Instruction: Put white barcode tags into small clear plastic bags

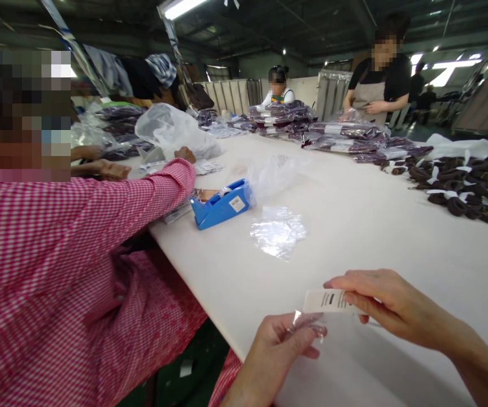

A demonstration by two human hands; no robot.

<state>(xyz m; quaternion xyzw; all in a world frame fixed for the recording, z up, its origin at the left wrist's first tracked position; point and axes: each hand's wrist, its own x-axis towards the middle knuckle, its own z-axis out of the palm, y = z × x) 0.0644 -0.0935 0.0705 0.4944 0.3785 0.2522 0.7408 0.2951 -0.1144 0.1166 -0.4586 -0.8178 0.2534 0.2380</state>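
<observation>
Fingers of right hand point(386, 302) pinch a flat paper label point(327, 301); left hand point(278, 346) fingers grip crinkled clear film point(307, 323).

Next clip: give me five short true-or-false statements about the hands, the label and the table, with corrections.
1. The right hand pinches a white printed label. True.
2. The left hand is empty. False: it holds a small clear plastic bag.
3. A red tape dispenser sits on the table. False: the tape dispenser is blue.
4. A crumpled clear bag lies on the table. True.
5. Dark rolled items are piled at the right. True.
</observation>
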